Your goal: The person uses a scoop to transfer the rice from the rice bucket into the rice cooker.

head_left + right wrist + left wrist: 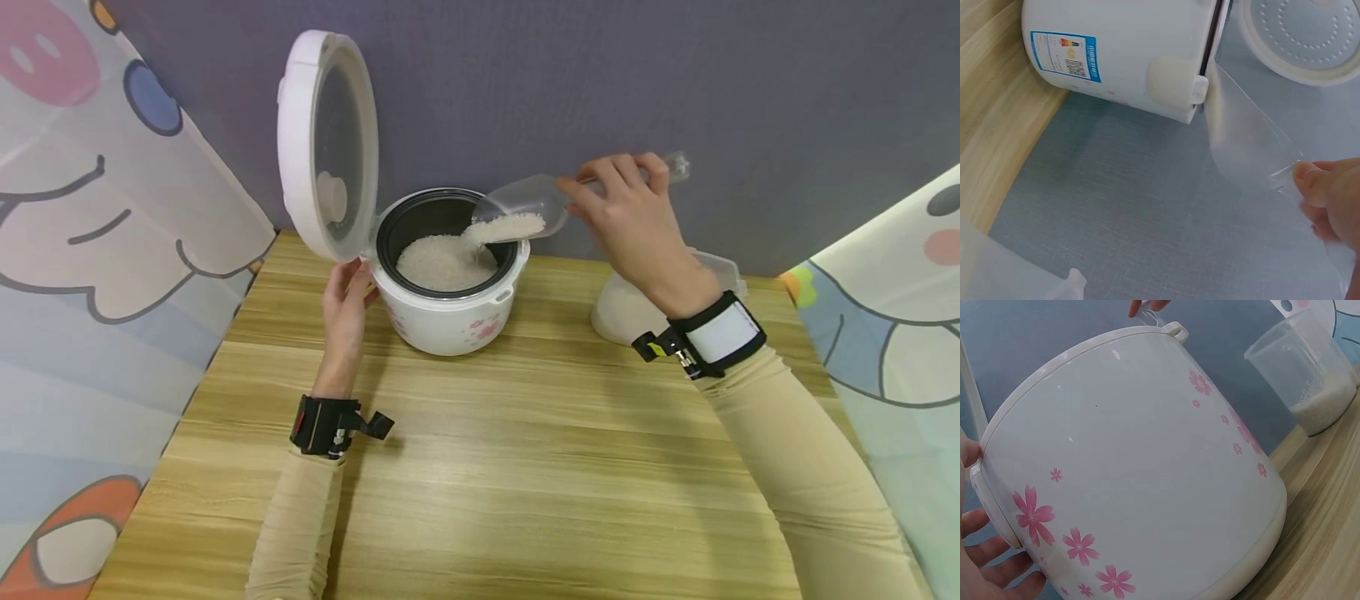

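Observation:
A white rice cooker (442, 325) with pink flowers stands on the table, its lid (300, 150) raised at the left. White rice (442, 265) lies in its dark inner pot (431, 218). My right hand (630, 221) grips the handle of a clear plastic scoop (525, 193). The scoop tilts over the pot's right rim, and rice slides from its mouth into the pot. At the cooker's left side, below the lid, my left hand (345, 312) holds the side handle (994, 509), thumb near the top and fingers lower down.
A translucent container (1310, 381) partly filled with rice stands to the right, partly hidden behind my right forearm in the head view. A grey wall (480, 92) rises behind the wooden table (525, 467). Cartoon-printed cloths (90, 250) hang at both sides.

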The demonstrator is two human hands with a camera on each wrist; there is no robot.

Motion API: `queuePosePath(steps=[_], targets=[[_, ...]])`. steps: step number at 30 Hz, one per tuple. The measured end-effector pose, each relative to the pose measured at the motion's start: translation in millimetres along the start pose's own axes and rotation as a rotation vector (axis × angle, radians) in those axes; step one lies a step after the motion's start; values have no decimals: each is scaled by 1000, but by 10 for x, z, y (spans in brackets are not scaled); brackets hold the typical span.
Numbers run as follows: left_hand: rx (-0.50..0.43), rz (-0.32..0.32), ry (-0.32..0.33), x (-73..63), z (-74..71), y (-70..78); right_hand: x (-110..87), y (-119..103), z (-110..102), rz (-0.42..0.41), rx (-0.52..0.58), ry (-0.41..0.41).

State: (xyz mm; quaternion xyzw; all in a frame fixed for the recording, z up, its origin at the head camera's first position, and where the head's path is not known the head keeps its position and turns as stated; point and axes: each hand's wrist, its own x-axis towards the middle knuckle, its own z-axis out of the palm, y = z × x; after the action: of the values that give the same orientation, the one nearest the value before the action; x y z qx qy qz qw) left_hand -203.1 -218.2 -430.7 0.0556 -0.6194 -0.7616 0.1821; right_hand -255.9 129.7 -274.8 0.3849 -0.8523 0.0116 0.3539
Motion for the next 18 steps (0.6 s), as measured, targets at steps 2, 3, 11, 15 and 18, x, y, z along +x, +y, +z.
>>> queuePosePath(steps=[2,3,11,15,18], targets=[[-2,0,1,2,-2,-2,-1,-33,19,-34,-41,28],[-4,0,1,2,-3,-2,-1,-48,29,-53,-61,45],[-14,2,-6,3,-4,-5,-37,-132,124,-247,-320,192],[-7,-1,-6,-3,-5,2,-106,-131,151,-380,-451,259],[-12,-1,-5,-2,-9,3,-156,-120,176,-451,-509,317]])
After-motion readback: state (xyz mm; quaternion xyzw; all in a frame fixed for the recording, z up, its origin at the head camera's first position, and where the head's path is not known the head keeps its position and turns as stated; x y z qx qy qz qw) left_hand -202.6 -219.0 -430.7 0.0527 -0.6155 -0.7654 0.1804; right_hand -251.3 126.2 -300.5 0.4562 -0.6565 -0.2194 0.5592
